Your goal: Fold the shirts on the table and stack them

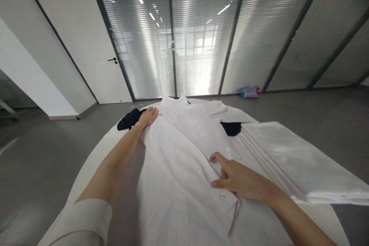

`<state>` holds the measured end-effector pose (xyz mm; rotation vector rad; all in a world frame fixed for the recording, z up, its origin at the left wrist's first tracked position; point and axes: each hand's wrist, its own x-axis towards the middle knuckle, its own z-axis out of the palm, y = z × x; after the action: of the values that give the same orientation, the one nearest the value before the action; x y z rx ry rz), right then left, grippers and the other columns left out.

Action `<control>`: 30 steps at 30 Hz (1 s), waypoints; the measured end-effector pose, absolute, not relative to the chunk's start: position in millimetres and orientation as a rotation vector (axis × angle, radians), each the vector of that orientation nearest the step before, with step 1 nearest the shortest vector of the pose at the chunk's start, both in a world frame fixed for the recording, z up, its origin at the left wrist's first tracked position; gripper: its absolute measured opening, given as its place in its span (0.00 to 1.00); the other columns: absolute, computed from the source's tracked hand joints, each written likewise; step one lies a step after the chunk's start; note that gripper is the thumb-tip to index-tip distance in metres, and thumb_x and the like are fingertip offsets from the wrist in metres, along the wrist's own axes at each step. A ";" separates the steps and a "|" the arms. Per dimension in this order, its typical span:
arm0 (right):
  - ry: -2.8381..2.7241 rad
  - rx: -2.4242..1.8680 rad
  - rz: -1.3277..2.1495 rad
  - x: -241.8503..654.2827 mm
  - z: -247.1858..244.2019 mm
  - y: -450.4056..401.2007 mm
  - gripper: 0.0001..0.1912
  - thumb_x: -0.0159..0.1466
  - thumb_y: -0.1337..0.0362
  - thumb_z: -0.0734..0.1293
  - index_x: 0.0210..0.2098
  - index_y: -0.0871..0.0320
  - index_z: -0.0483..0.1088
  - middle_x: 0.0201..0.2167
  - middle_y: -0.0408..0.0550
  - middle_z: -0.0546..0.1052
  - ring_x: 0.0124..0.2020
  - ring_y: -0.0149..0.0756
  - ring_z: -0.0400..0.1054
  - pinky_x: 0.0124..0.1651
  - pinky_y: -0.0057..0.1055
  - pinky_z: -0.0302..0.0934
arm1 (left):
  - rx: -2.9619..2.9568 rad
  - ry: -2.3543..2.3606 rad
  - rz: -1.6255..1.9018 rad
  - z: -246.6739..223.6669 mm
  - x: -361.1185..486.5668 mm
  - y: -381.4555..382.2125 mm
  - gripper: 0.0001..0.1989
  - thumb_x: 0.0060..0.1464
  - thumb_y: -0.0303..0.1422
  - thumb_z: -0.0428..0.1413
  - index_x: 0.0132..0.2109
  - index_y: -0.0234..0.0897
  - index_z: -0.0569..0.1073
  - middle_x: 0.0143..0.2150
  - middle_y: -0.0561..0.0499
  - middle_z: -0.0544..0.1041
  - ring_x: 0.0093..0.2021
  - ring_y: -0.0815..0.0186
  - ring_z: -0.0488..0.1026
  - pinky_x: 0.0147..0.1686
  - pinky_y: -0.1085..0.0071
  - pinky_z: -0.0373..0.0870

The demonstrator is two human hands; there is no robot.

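Shirt, white, button-front, spread flat on the round table. My right hand pinches the placket between thumb and forefinger; my left hand lies open, pressing the shoulder by the collar. I judge it light, soft, limp: best held at seams. Dark garment just beside.

Dark navy cloth garment bunched at far left of round white bench; second dark navy piece farther right. Long white folded sheet draped off bench's right side. Beyond, grey floor with small pink-and-blue cylindrical object lying against glass partition wall with horizontal blinds, dark metal frames between panes. White door with black lever handle at left, beside plain white wall.
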<state>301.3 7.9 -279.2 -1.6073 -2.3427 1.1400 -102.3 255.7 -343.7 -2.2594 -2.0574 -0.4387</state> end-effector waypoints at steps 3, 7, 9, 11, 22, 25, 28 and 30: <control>-2.323 -1.611 1.149 302.4 -281.3 9.0 0.25 0.61 0.59 0.67 0.55 0.56 0.59 0.25 0.39 0.74 0.24 0.34 0.68 0.31 0.29 0.52 | -2.233 -2.053 -0.416 -340.8 -98.7 250.1 0.26 0.69 0.41 0.42 0.68 0.37 0.62 0.71 0.40 0.59 0.72 0.54 0.52 0.68 0.56 0.49; -2.331 -1.586 1.210 303.1 -278.5 9.6 0.26 0.60 0.59 0.67 0.55 0.56 0.58 0.23 0.37 0.73 0.22 0.33 0.66 0.30 0.28 0.53 | -2.241 -1.937 -0.375 -334.2 -98.3 222.8 0.25 0.70 0.43 0.42 0.67 0.40 0.65 0.73 0.44 0.57 0.73 0.52 0.48 0.69 0.53 0.44; -2.328 -1.575 1.236 303.5 -276.2 9.4 0.29 0.58 0.61 0.68 0.56 0.56 0.57 0.23 0.37 0.73 0.22 0.33 0.67 0.30 0.28 0.53 | -2.264 -1.911 -0.333 -333.8 -103.8 201.9 0.25 0.70 0.44 0.41 0.66 0.42 0.66 0.72 0.45 0.59 0.73 0.52 0.50 0.69 0.51 0.46; -2.325 -1.567 1.258 304.1 -274.1 9.1 0.31 0.57 0.63 0.69 0.56 0.56 0.55 0.22 0.36 0.73 0.21 0.33 0.66 0.29 0.28 0.54 | -2.260 -1.941 -0.297 -336.2 -113.0 179.4 0.26 0.70 0.46 0.40 0.67 0.43 0.65 0.71 0.45 0.60 0.72 0.50 0.51 0.68 0.49 0.48; -2.306 -1.581 1.363 306.8 -274.7 13.1 0.22 0.59 0.61 0.68 0.51 0.56 0.58 0.20 0.35 0.71 0.18 0.30 0.63 0.25 0.26 0.53 | -2.183 -2.141 -0.355 -347.5 -132.0 139.6 0.32 0.65 0.50 0.46 0.70 0.40 0.60 0.70 0.40 0.61 0.71 0.50 0.56 0.68 0.51 0.49; -2.312 -1.568 1.357 307.2 -276.6 14.3 0.18 0.63 0.58 0.66 0.50 0.56 0.59 0.18 0.35 0.69 0.17 0.32 0.63 0.24 0.27 0.53 | -2.056 -2.338 -0.716 -330.5 -152.4 141.5 0.27 0.62 0.40 0.50 0.65 0.37 0.68 0.59 0.40 0.75 0.60 0.51 0.70 0.61 0.58 0.63; -2.339 -1.547 1.357 306.9 -277.9 15.3 0.17 0.65 0.57 0.65 0.49 0.57 0.60 0.17 0.35 0.68 0.17 0.32 0.62 0.24 0.27 0.54 | -2.040 -2.493 -0.848 -316.5 -180.1 135.8 0.21 0.52 0.34 0.54 0.52 0.33 0.78 0.42 0.42 0.82 0.43 0.54 0.79 0.46 0.63 0.73; -2.363 -1.538 1.350 306.1 -278.1 15.7 0.16 0.65 0.57 0.64 0.48 0.57 0.60 0.16 0.35 0.68 0.17 0.32 0.62 0.24 0.27 0.54 | -2.110 -2.507 -0.888 -315.2 -192.7 128.3 0.18 0.45 0.33 0.56 0.44 0.33 0.81 0.36 0.46 0.82 0.36 0.58 0.79 0.39 0.67 0.75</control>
<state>306.1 15.7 -278.1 -1.5377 -2.3628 1.3503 -192.7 128.3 -315.2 -2.1105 -2.5068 -0.8879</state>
